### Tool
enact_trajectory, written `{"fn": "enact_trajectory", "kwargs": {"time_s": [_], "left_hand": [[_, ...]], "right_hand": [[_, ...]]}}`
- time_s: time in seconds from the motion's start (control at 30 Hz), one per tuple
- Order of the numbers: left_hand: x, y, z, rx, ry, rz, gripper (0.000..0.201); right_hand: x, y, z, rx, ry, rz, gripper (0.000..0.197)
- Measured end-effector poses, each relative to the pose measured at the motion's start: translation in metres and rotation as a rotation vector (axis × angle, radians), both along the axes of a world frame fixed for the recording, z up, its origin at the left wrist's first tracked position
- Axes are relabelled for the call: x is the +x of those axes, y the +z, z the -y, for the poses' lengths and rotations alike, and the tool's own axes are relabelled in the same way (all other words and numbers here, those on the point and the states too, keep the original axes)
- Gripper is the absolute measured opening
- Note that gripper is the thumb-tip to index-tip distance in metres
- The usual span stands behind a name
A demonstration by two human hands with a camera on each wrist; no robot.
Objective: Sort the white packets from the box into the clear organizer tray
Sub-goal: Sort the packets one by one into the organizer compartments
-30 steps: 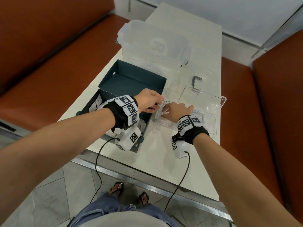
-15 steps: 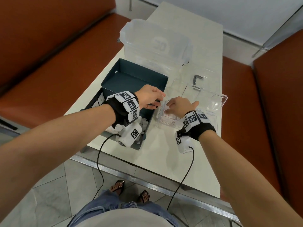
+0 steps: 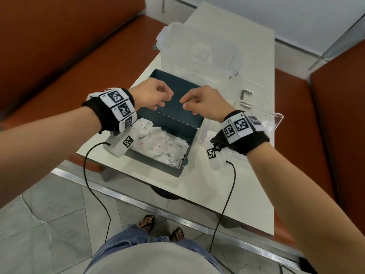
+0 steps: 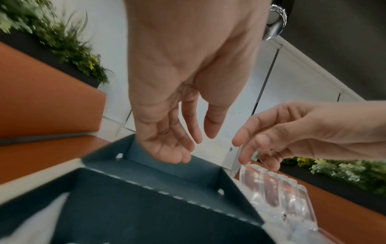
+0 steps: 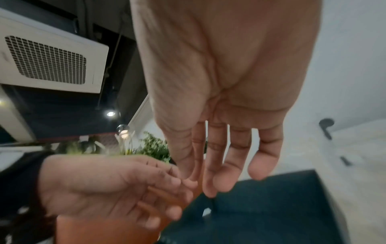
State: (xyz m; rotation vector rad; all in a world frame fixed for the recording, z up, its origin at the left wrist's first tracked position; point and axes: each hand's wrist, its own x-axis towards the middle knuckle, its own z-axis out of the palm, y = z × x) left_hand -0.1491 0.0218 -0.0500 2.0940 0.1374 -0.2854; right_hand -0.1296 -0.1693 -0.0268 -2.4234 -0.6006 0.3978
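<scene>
**Both hands have lifted off the tray**

Half a second ago the two hands were low at the clear organizer tray; now they are raised above the open lid of the box. The left hand [image 3: 152, 93] and the right hand [image 3: 199, 101] face each other, near but apart, with fingers loosely bent and nothing in them.

The white packets [image 3: 162, 143] are small, flat and crumpled, with tiny red and dark print. They lie in a loose heap in the near half of the dark teal box [image 3: 177, 113], under the left wrist. At least one packet [image 3: 210, 133] with a red mark lies in the clear organizer tray [image 3: 276, 117], just right of the box; the right wrist hides most of that compartment.

The surface [image 3: 227, 194] is a pale narrow table with a metal edge, between orange-brown benches [image 3: 59, 46]. Behind the box stands a large translucent plastic container [image 3: 199, 50]. The floor [image 3: 49, 214] is grey tile, and green plants [image 4: 62, 36] show in the left wrist view.
</scene>
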Motion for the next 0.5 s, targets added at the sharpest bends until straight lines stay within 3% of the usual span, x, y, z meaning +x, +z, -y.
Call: {"fn": "enact_trajectory", "kwargs": {"time_s": [0.27, 0.4, 0.5], "left_hand": [[-0.022, -0.033, -0.052, 0.419, 0.05, 0.032, 0.048], [-0.031, -0.046, -0.062, 0.493, 0.037, -0.01, 0.044], [-0.036, -0.053, -0.069, 0.473, 0.017, -0.069, 0.043]], "right_hand": [[-0.015, -0.048, -0.066, -0.315, 0.171, -0.042, 0.023], [-0.017, -0.062, -0.086, -0.522, 0.153, -0.001, 0.019], [-0.02, -0.073, -0.092, -0.653, 0.136, -0.034, 0.038]]}}
